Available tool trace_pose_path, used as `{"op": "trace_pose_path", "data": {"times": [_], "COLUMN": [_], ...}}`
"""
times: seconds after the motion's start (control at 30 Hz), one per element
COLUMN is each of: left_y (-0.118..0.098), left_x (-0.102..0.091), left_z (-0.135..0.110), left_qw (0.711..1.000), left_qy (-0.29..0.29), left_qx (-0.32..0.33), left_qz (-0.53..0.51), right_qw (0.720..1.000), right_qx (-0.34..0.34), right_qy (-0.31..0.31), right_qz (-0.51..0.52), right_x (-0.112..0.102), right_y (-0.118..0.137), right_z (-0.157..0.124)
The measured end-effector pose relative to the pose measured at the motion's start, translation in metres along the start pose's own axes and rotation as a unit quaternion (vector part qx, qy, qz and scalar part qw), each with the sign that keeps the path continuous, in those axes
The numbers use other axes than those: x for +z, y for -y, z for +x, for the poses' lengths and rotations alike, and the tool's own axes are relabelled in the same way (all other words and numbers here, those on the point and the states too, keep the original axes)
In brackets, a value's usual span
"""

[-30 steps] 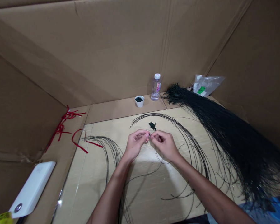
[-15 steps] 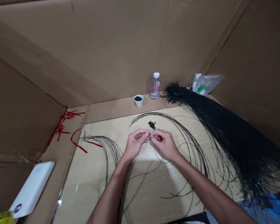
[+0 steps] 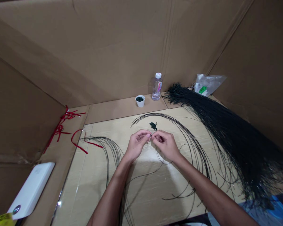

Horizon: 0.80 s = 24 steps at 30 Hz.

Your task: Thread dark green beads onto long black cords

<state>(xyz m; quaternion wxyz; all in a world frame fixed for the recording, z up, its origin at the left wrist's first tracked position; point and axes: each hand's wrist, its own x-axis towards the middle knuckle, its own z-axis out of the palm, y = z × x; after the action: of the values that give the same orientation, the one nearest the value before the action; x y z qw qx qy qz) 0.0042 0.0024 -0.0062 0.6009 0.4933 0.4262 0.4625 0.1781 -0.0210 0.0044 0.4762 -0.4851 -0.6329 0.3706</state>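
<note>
Over the middle of the table, my left hand (image 3: 138, 142) and my right hand (image 3: 166, 144) meet fingertip to fingertip, both pinched. Between them shows a tiny dark bead-like piece (image 3: 151, 135), which the left fingers grip; its exact shape is too small to make out. A thin dark cord (image 3: 157, 154) hangs in a loop from under my right fingers, its end hidden in the pinch. Just beyond the fingertips lies a little heap of dark green bead-like pieces (image 3: 153, 126). A curved bundle of dark cords (image 3: 179, 121) arcs behind and right of my hands.
At the back stand a white cup (image 3: 140, 103) of dark green pieces and a clear bottle (image 3: 157, 88). A thick cord bundle (image 3: 228, 131) fills the right, near a plastic bag (image 3: 208, 84). Leftward are more cords (image 3: 107, 141), red ribbons (image 3: 79, 146) and a white device (image 3: 33, 191).
My hands stay almost in place, and the fingertips have shifted only slightly around the small dark piece. The view has moved a touch; everything else rests as before.
</note>
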Motion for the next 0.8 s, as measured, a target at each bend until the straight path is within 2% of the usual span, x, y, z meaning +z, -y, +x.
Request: {"op": "trace_pose_path", "data": {"times": [0.43,0.8], "left_y": [0.0067,0.0027], "left_x": [-0.0010,0.0008], "left_z": [0.0001,-0.0004], "left_qw": [1.000,1.000], "left_qy": [-0.001,0.003], "left_qx": [0.008,0.001], "left_qz": [-0.005,0.001], "right_qw": [1.000,1.000], "right_qx": [-0.009,0.002], "right_qy": [0.003,-0.002], "right_qz": [-0.013,-0.008], "right_x": [-0.0011,-0.0003], "right_y": [-0.0006,-0.0013], "right_z": [0.0004,0.0003]}}
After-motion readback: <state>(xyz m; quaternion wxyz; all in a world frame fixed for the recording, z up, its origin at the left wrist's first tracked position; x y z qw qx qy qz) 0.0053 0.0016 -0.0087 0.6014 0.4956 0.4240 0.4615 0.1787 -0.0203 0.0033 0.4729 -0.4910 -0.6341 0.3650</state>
